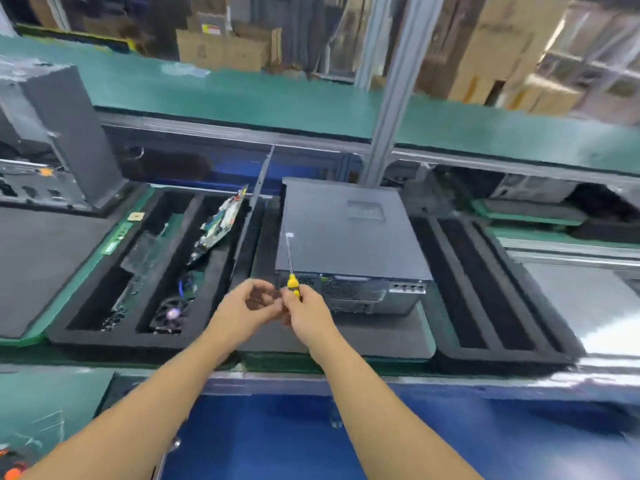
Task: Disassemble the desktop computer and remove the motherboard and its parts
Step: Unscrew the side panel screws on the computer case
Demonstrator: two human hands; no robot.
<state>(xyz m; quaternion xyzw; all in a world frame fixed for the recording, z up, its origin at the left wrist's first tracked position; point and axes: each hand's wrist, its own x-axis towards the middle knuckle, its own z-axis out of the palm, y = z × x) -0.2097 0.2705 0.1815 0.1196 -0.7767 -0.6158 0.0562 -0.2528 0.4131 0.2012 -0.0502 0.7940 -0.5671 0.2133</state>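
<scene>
A dark grey desktop computer case (349,233) lies flat on a black foam mat (408,337), its rear panel with ports facing me. My right hand (308,313) grips the yellow handle of a screwdriver (292,271), whose thin shaft points up and away over the case's near left corner. My left hand (247,306) hovers just left of it with fingers curled, fingertips close to the right hand; whether it holds anything small is unclear. Both hands are in front of the case's left rear corner.
A black foam tray (86,336) on the left holds a green circuit board (221,223), a fan (171,315), cables and screws. An empty slotted foam tray (498,355) lies right of the case. Another open case (59,140) stands far left. A metal post (391,95) rises behind.
</scene>
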